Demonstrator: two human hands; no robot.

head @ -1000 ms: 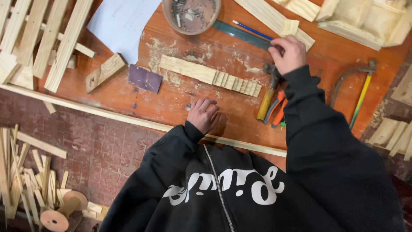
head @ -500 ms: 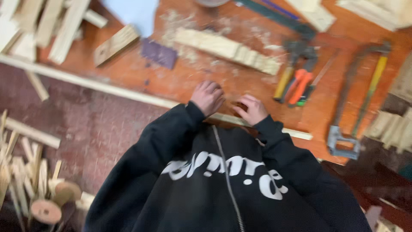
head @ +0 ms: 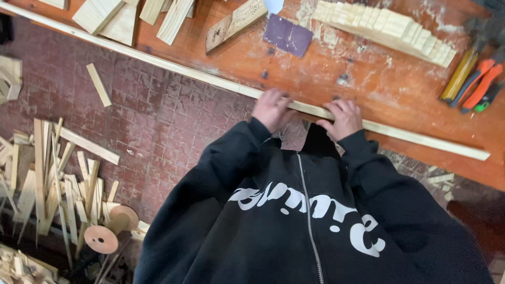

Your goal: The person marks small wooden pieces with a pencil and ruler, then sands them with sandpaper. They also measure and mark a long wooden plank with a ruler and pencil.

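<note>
pale wood strip [head: 410, 135], purple sandpaper [head: 287, 34]

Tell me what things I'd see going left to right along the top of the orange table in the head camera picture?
Pale wood boards → rough wood offcut → purple sandpaper square → strip of small wood blocks → orange-handled pliers.

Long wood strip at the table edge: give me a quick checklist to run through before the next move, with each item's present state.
1. Left hand on the strip: ok.
2. Right hand on the strip: ok.
3. Strip lying flat along the table edge: ok.
4. Firmness of either grip: cannot tell.
5. Pliers apart from both hands: ok.
6. Sandpaper off the strip: ok.
</note>
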